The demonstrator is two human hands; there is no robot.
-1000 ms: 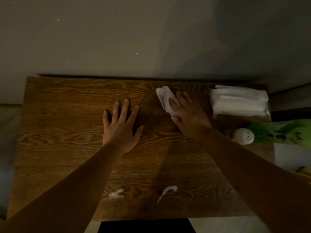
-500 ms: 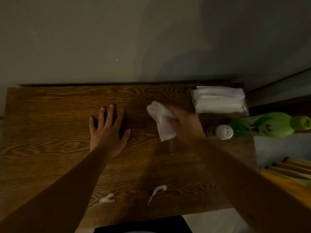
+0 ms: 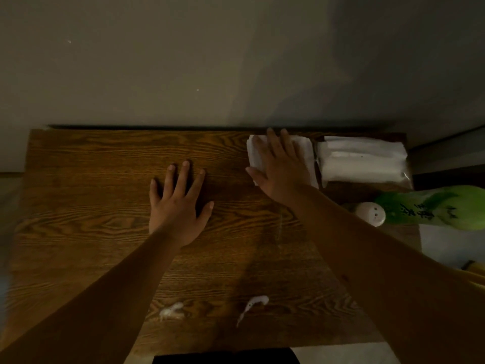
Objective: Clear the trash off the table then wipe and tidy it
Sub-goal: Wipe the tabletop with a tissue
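A dark wooden table [image 3: 91, 179] fills the view. My right hand [image 3: 280, 166] lies flat on a white tissue [image 3: 255, 153] and presses it onto the table near the far edge. My left hand [image 3: 178, 203] rests flat on the middle of the table with its fingers spread and nothing in it. Two small white paper scraps lie near the front edge, one [image 3: 170, 310] on the left and one [image 3: 252, 304] on the right.
A white tissue pack [image 3: 364, 161] lies at the far right corner, just right of my right hand. A green bottle [image 3: 433, 208] with a white cap [image 3: 371, 214] lies on its side at the right edge. A wall rises behind the table.
My right hand has slid the tissue away from me, from the middle of the table toward the far edge beside the tissue pack, and flattened on it. My left hand has stayed in place.
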